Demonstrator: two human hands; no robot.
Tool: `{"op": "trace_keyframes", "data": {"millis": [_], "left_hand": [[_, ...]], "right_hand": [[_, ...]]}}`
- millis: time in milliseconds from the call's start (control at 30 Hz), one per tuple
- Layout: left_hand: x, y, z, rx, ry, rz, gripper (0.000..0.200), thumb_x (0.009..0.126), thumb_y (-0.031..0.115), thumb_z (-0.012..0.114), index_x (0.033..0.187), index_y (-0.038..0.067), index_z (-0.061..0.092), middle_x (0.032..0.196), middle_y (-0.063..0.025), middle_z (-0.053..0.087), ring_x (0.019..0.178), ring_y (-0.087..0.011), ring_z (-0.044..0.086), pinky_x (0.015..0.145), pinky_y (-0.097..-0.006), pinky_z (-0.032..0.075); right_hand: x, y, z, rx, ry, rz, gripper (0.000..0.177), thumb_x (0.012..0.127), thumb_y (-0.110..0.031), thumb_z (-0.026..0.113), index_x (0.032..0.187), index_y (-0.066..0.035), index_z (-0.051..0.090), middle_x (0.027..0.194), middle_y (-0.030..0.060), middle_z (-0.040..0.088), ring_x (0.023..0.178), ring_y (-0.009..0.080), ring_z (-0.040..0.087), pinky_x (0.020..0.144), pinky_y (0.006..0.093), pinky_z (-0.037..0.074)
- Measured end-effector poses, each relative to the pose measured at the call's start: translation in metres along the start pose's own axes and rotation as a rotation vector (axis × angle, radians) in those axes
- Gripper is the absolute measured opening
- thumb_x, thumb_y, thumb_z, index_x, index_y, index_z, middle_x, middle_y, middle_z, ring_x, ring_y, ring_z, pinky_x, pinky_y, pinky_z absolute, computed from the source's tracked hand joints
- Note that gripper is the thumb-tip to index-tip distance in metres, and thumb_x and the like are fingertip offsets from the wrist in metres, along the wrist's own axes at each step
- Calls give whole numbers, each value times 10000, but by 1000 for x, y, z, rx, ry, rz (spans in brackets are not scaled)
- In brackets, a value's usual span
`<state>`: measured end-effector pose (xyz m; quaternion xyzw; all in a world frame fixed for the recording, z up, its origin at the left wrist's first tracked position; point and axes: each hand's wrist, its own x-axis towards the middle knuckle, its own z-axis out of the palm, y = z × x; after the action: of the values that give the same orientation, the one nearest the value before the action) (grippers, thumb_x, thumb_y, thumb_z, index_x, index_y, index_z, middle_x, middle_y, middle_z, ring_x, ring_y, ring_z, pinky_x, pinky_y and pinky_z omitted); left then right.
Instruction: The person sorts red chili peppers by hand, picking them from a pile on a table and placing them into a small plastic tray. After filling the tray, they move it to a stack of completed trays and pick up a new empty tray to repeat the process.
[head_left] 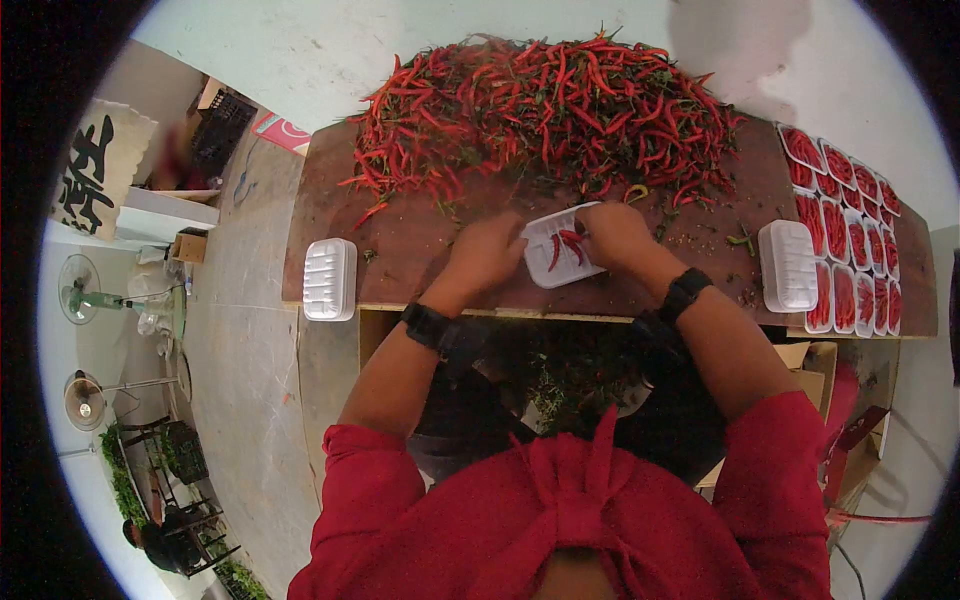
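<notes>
A white plastic tray (545, 270) lies tilted on the brown table, with a few red chilies (567, 243) inside. My left hand (487, 250) is at the tray's left edge, its fingers blurred. At the tray's upper right corner is my right hand (613, 232), fingers curled inward and close to the chilies; whether it grips the rim or a chili is unclear. Just beyond both hands spreads a big heap of red chilies (560, 110) with green stems.
Stacked white trays stand at the table's left (330, 280) and right (788, 266). Rows of chili-filled trays (843, 240) cover the right end. A wall (850, 70) borders the table's back. Fans (84, 400) and a seated person (165, 540) are far left.
</notes>
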<state>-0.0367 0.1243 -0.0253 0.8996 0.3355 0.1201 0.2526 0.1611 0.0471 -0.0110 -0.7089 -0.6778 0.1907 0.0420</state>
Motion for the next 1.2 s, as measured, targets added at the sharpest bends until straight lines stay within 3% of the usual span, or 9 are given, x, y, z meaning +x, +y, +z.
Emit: {"op": "trace_keyframes", "data": {"millis": [167,233,300,700,733,800,933,1067,1200], "left_hand": [[0,0,0,25,13,9,224,757,202,578,916,48,542,865,-179,587,827,-382,549,698,-472,433],[0,0,-2,48,-57,-17,289,789,198,563,1029,39,538,939,-194,603,886,-377,569,753,-440,459],[1,1,-4,38,-77,-39,287,789,197,565,1028,39,536,940,-194,603,884,-378,570,751,-441,459],[2,2,-1,24,-22,-35,246,775,198,565,968,46,552,894,-187,603,833,-381,569,724,-457,451],[2,2,-3,32,-47,-72,263,789,200,564,998,42,554,937,-184,606,867,-372,575,752,-439,460],[7,2,-9,71,14,-69,256,784,199,565,988,44,566,944,-178,608,873,-367,575,755,-434,463],[17,-10,-12,169,177,-10,223,783,174,551,964,51,595,945,-159,608,878,-352,576,760,-420,471],[34,-6,-15,228,182,-1,220,770,136,540,969,62,597,924,-146,603,875,-346,570,770,-416,467],[63,-15,-1,234,291,230,256,743,122,533,988,83,597,920,-140,583,853,-328,561,748,-412,463]], "right_hand": [[0,-1,-1,12,10,-4,199,684,-157,610,869,-87,626,826,154,626,808,335,596,692,433,478],[0,0,0,10,0,2,204,684,-156,610,877,-91,628,830,153,627,814,330,597,696,430,479],[-2,1,0,17,64,-58,385,789,-420,578,798,-42,654,794,160,636,749,350,611,648,445,489],[1,6,3,18,56,-61,430,787,-470,550,817,-56,661,802,160,638,756,351,612,661,446,489],[-1,4,-1,17,56,-61,430,787,-470,550,817,-56,661,802,160,638,756,351,612,661,446,489],[-5,-2,-12,90,22,21,252,687,-178,613,918,-78,626,818,143,634,817,322,601,716,423,477],[-4,3,-16,77,20,36,271,694,-195,609,934,-69,618,811,143,634,817,320,600,717,424,474],[-1,13,-13,22,54,49,268,707,-210,588,931,-63,609,804,143,633,810,319,600,711,424,473],[-3,19,-14,8,127,17,244,716,-209,577,903,-56,604,784,145,626,792,321,599,700,424,471]]}}
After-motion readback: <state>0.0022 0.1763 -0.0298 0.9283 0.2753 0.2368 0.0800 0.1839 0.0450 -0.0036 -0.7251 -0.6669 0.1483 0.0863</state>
